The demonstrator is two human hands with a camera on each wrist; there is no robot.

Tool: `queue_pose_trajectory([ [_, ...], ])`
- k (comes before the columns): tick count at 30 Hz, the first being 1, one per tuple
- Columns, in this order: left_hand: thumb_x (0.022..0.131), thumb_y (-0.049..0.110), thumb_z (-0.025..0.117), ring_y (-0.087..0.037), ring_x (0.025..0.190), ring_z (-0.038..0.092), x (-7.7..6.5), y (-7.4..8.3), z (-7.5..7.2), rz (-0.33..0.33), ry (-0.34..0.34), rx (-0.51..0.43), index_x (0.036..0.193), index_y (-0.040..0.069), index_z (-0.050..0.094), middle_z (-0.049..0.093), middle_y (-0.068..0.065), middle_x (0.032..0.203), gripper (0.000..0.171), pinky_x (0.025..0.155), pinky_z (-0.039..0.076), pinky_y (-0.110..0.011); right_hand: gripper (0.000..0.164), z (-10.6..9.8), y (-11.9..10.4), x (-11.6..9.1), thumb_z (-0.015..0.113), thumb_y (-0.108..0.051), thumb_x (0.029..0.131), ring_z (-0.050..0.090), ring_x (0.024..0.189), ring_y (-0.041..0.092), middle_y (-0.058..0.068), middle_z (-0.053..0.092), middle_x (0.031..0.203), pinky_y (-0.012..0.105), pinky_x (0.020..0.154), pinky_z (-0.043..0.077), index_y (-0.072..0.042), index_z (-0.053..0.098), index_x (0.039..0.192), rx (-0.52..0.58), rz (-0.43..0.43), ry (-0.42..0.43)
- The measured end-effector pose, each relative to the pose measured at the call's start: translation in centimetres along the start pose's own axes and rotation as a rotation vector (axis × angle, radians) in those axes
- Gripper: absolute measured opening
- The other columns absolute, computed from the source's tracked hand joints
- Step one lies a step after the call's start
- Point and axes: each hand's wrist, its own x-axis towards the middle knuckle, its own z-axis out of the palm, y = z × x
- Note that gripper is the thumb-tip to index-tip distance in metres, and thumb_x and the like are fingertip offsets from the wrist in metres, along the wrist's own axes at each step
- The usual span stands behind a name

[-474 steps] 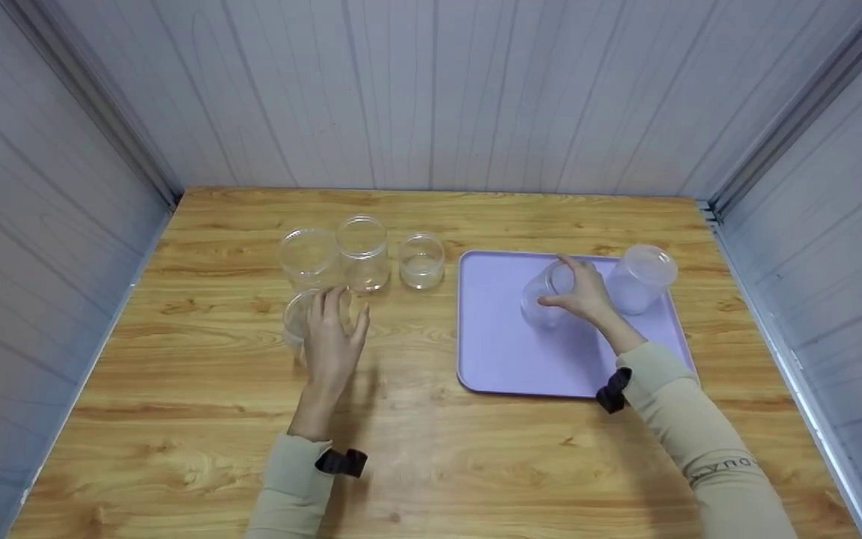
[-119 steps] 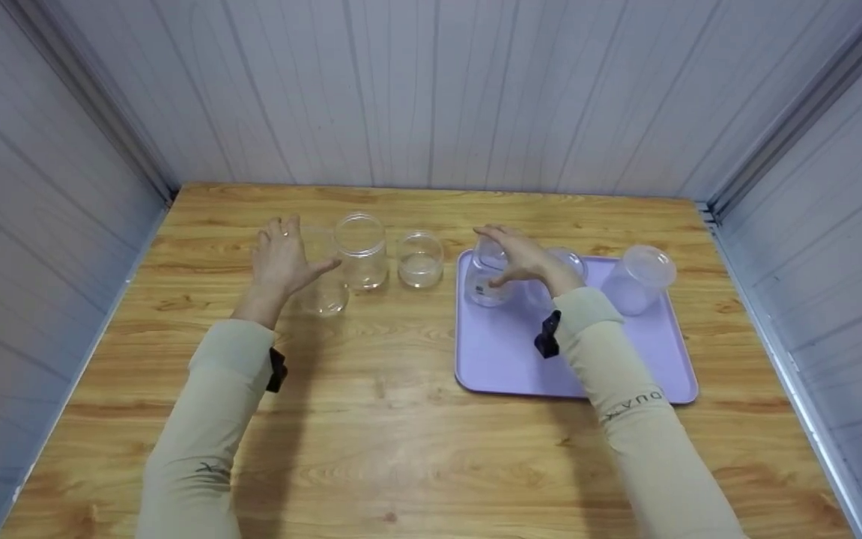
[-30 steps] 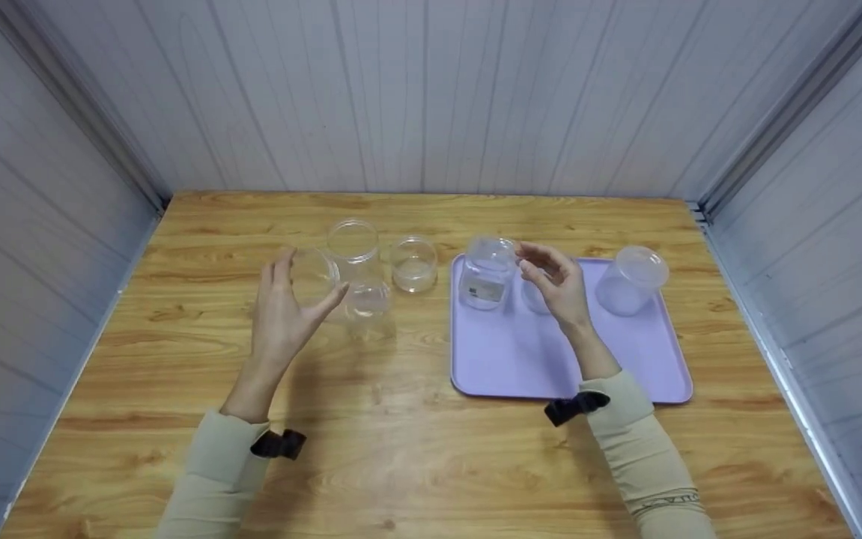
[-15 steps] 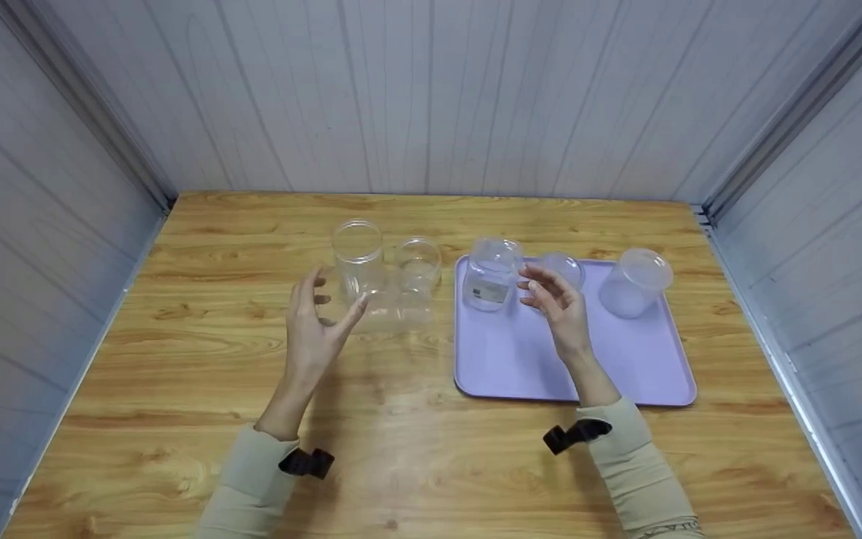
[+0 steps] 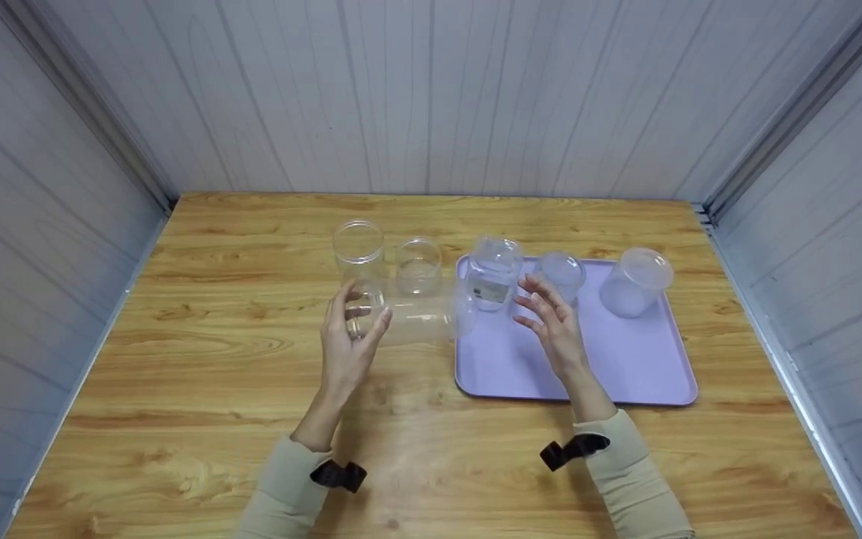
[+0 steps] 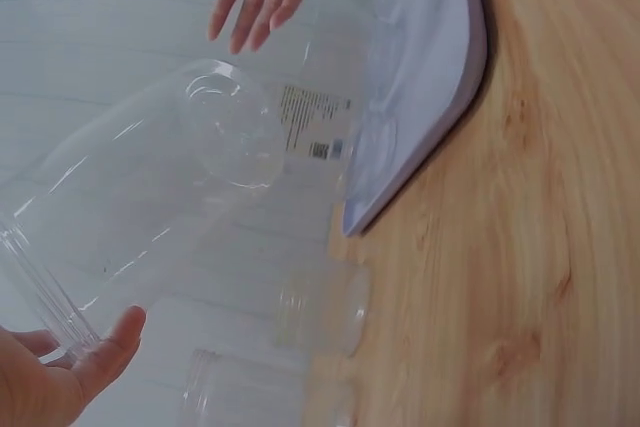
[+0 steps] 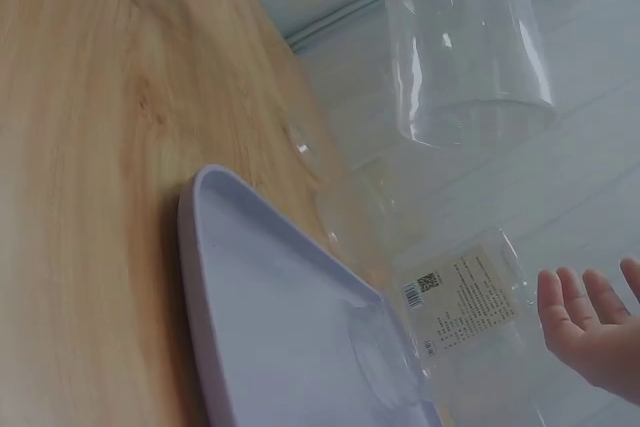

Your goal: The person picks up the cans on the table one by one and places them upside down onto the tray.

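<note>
A tall clear plastic jar [image 5: 419,322] hangs tipped on its side above the table, its base toward the purple tray [image 5: 505,370]. My left hand [image 5: 347,348] grips it by the rim end; the left wrist view shows the thumb on the threaded rim. My right hand [image 5: 554,329] is over the tray with fingers loosely spread, apart from the held jar and holding nothing. Beside it on the tray stand a clear jar with a printed label [image 5: 492,273], a shorter clear jar [image 5: 562,271] partly behind the fingers, and a cloudy tall jar [image 5: 634,283].
On the wooden table [image 5: 176,359], left of the tray, stand a tall clear jar [image 5: 358,243] and a short clear jar [image 5: 419,262], partly behind the held one. Pale panel walls [image 5: 431,97] close in the back and both sides.
My left hand has carried the tall jar rightward from the left group, turning it sideways. My right hand released the labelled jar on the tray and drew back slightly.
</note>
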Motion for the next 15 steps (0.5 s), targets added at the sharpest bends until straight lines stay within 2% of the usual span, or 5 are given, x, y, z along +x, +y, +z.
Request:
queue_pose_trajectory([
  [5,0.080,0.019,0.065,-0.026,0.093,0.051,-0.5,-0.2,0.9,0.011,-0.016,-0.046,0.129,0.003,0.039,0.046,-0.014,0.114,0.058,0.066,0.051,-0.037,0.044,-0.2,0.8,-0.2,0.044,-0.017,0.092,0.033,0.116,0.045,0.024,0.034,0.131,0.045,0.086,0.041,0.003,0.036,0.131,0.012,0.025,-0.031],
  [10,0.080,0.013,0.062,-0.029,0.094,0.051,-1.0,-0.3,1.7,0.024,-0.029,-0.115,0.130,0.002,0.037,0.044,-0.017,0.114,0.056,0.068,0.050,-0.040,0.049,-0.1,1.0,-0.4,0.042,-0.018,0.092,0.029,0.118,0.046,0.026,0.028,0.134,0.048,0.088,0.039,0.003,0.029,0.134,0.030,0.038,-0.073],
  [15,0.079,0.008,0.057,-0.032,0.092,0.052,-1.6,1.4,2.2,0.047,-0.034,-0.165,0.129,-0.004,0.036,0.043,-0.021,0.113,0.055,0.066,0.051,-0.040,0.049,0.1,1.0,-0.7,0.040,-0.018,0.093,0.033,0.116,0.042,0.025,0.028,0.136,0.046,0.088,0.040,0.003,0.028,0.135,0.047,0.076,-0.083],
])
